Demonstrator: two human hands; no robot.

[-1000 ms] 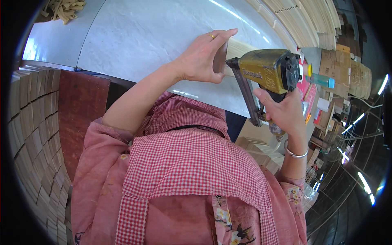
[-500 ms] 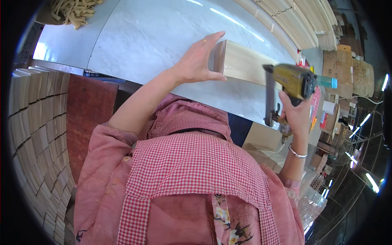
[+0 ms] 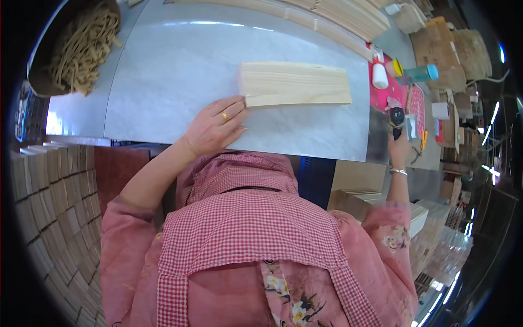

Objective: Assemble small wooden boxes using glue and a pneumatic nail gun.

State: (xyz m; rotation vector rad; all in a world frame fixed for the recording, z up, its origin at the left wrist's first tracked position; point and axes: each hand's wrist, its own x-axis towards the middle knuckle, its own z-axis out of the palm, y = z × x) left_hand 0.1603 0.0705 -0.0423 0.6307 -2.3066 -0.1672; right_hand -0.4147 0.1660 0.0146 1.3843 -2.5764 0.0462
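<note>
A long pale wooden piece (image 3: 297, 84), box-like with a grained top face, lies on the light marbled tabletop (image 3: 174, 71). At its near left corner is my left hand (image 3: 211, 128), open, with the fingertips against or just beside the wood and the thumb apart. My right hand (image 3: 399, 150) is off at the right end of the table, wrapped around the handle of a nail gun (image 3: 397, 115). From here the gun shows mostly its dark rear end, and the rest of its body is hidden.
A bin (image 3: 41, 65) of tan strips stands at the far left. Long wooden slats (image 3: 332, 19) line the back edge. A white bottle (image 3: 379, 75) and a teal bottle (image 3: 422, 73) stand on the right around a pink mat (image 3: 376, 98). Wooden blocks (image 3: 49, 201) are stacked lower left.
My right hand has carried the nail gun away from the wooden piece to the right. My left hand has come nearer me, from the piece's end to its near corner. The view has shifted.
</note>
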